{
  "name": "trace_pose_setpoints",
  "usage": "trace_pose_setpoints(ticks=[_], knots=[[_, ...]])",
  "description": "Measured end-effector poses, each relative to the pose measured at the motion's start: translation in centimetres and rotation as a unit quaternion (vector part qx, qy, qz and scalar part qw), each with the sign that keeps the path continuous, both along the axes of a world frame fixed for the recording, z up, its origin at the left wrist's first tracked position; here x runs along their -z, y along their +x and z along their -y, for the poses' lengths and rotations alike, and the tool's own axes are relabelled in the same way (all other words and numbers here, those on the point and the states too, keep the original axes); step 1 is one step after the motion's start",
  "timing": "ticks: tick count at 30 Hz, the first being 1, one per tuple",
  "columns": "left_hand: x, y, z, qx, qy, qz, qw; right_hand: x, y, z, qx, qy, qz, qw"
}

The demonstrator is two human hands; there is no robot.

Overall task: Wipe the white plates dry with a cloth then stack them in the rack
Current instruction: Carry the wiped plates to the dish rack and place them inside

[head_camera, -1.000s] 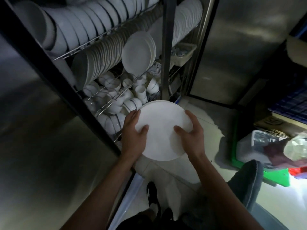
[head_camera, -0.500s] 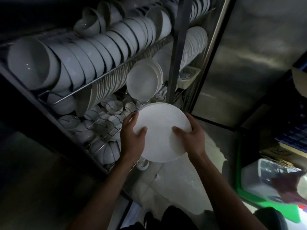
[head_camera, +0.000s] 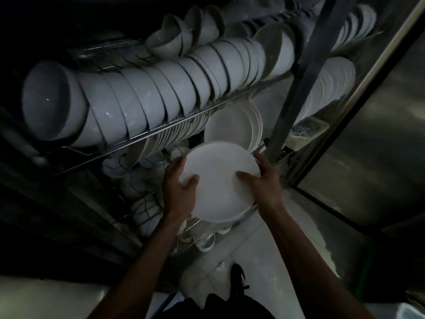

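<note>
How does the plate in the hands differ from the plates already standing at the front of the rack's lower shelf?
The held plate is gripped at its rim by the left hand and right hand; the racked plates stand free on edge. The held plate is single and outside the rack; the racked plates are several, packed face to face beneath the shelf of bowls. Both are plain, round and white, and look alike in size.

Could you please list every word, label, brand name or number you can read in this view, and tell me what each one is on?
There are none that can be read.
The white plate held by the left hand and right hand shows a bare face.
The bowls and stacked plates in the rack carry no visible marks; the picture is dim and blurred.
</note>
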State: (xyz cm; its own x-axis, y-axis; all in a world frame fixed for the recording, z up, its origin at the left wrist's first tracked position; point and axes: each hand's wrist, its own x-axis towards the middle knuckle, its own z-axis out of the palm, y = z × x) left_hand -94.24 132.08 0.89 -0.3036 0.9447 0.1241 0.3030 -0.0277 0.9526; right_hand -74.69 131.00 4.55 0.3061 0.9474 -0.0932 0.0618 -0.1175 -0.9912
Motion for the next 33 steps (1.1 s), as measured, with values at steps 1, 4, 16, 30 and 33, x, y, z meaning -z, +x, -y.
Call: trace_pose_setpoints(ticks=[1,4,16,30,33], knots=[[0.1,0.3,-0.7,-0.011,-0.004,0.006,1.000,-0.2,0.5,-1.2,-0.019,-0.008,-0.008,1.000],[0.0,1.4,-2.5,-0.038,-0.004,0.020,0.999,-0.4,2.0,-4.5,-0.056,-0.038,-0.041,0.997],[0.3,4.2,-5.0,-0.127,0.011,0.018,0.992,0.5,4.5,-11.7,-0.224,-0.088,-0.104,0.965],[3.1,4.1,-8.3,-0.137,-0.021,0.026,0.990,1.6,3.3,-14.7,-0.193,-0.021,-0.085,0.977],[3.6,4.3,-8.8,-0.135,-0.023,-0.069,0.988,1.8,3.0,-15.2,-0.191,-0.014,-0.070,0.979]])
